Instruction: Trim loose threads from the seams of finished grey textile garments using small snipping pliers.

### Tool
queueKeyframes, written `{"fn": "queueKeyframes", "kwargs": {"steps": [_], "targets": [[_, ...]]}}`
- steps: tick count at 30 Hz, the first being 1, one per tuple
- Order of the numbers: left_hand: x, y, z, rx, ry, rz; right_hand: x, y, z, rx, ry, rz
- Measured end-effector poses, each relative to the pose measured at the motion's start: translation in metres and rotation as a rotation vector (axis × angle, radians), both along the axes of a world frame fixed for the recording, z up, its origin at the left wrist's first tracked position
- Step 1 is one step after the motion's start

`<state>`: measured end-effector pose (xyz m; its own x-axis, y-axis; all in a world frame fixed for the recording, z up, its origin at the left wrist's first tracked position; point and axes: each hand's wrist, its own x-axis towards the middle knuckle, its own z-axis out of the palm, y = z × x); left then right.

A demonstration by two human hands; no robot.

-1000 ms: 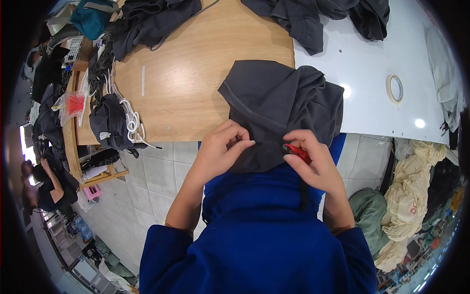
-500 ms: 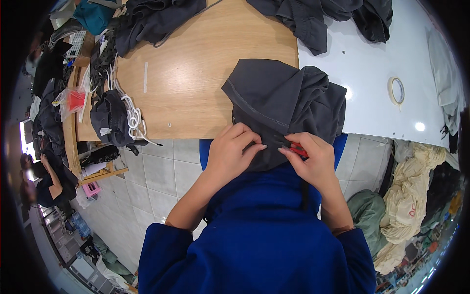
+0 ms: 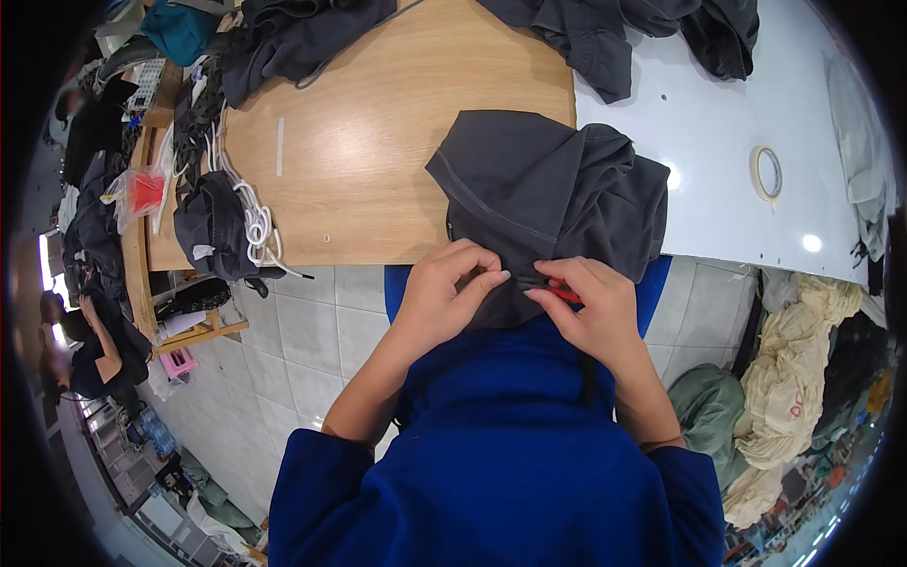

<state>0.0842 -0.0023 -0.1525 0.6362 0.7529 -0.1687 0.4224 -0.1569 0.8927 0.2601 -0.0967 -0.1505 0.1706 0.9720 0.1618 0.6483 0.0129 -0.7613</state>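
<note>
Dark grey garment [image 3: 553,203] lies crumpled, draped over the table's near edge.

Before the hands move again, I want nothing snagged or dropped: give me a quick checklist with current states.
1. Left hand pinching the dark grey garment: ok.
2. Right hand holding the small red tool: ok.
3. Tool tip clear of the fingers: cannot tell, hidden.
4. Garment supported on the table: ok, though its lower edge hangs over.
5. Tape roll clear of the work: ok.
</note>
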Motion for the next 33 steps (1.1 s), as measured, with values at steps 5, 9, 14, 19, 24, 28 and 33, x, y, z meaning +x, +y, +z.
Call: {"fn": "queueKeyframes", "kwargs": {"steps": [5, 9, 14, 19, 24, 28, 33], "targets": [[0.002, 0.000, 0.003, 0.020, -0.009, -0.050, -0.002, 0.001, -0.004, 0.038, -0.025, 0.002], [0.002, -0.001, 0.004, -0.057, -0.040, -0.068, 0.000, 0.000, -0.009, 0.064, -0.054, 0.011], [-0.011, 0.011, -0.002, -0.224, -0.216, 0.172, 0.003, -0.001, -0.008, 0.073, 0.152, -0.063], [-0.034, 0.055, 0.009, 0.273, -0.472, 0.704, 0.033, -0.025, -0.020, 0.105, 0.551, -0.199], [-0.051, 0.020, 0.000, 0.112, 0.300, -0.483, 0.047, -0.020, -0.031, -0.069, -0.012, -0.317], [-0.033, 0.009, -0.019, 0.060, 0.182, -0.380, 0.055, -0.023, -0.051, -0.046, -0.156, -0.284], [-0.024, 0.047, 0.021, -0.876, -0.860, 0.378, 0.080, -0.009, -0.015, -0.015, 0.470, -0.467]]}}
